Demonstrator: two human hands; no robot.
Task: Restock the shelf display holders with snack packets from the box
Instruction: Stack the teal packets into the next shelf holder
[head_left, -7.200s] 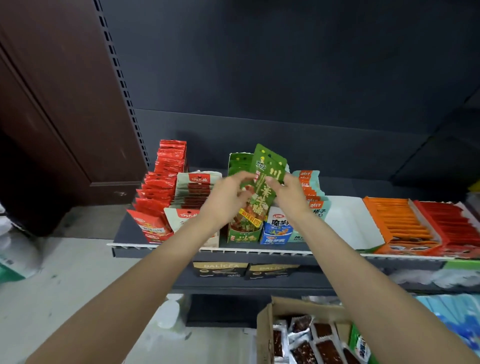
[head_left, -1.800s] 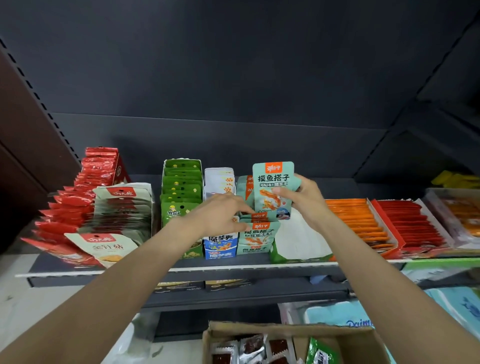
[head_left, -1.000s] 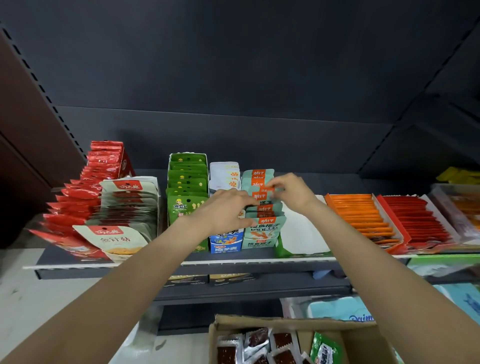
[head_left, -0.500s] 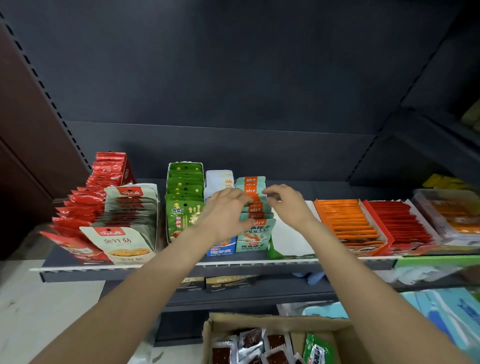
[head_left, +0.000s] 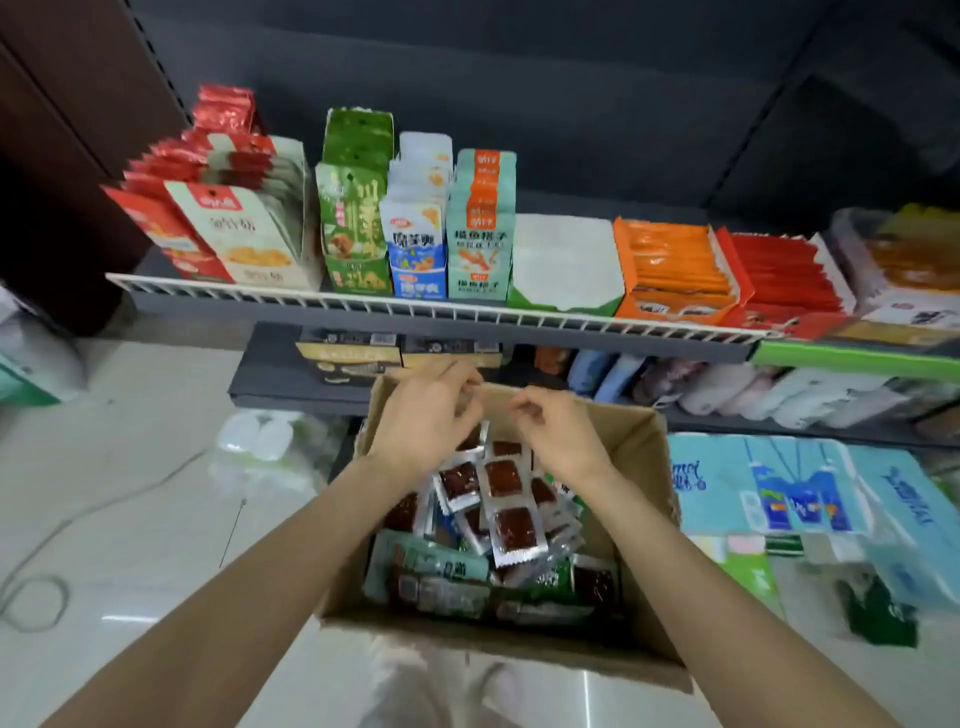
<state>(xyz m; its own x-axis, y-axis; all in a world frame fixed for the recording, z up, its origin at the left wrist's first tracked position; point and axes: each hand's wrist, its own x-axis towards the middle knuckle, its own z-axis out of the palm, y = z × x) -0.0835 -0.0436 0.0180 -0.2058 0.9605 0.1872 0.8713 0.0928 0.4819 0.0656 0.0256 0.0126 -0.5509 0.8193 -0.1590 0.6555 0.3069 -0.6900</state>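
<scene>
An open cardboard box (head_left: 644, 467) stands on the floor below the shelf, filled with silver packets with dark red windows (head_left: 511, 525) and green packets (head_left: 431, 566). My left hand (head_left: 426, 410) and my right hand (head_left: 556, 426) hover side by side over the box's far end, fingers loosely curled, nothing seen in either. On the shelf stand a green holder (head_left: 356, 228), a blue-and-white holder (head_left: 418, 244) and a teal holder (head_left: 480, 244), all full of packets. To their right lies an empty white holder (head_left: 563, 265).
A white wire rail (head_left: 260, 293) edges the shelf. Beige packets (head_left: 244, 234) and red packets (head_left: 156, 208) fill its left end, orange (head_left: 670, 270) and red trays (head_left: 784, 280) its right. Tissue packs (head_left: 779, 488) lie right of the box, a cable (head_left: 31, 597) on the floor left.
Both hands left the teal holder on the shelf and dropped down over the box. The view tilted down, so the whole box shows.
</scene>
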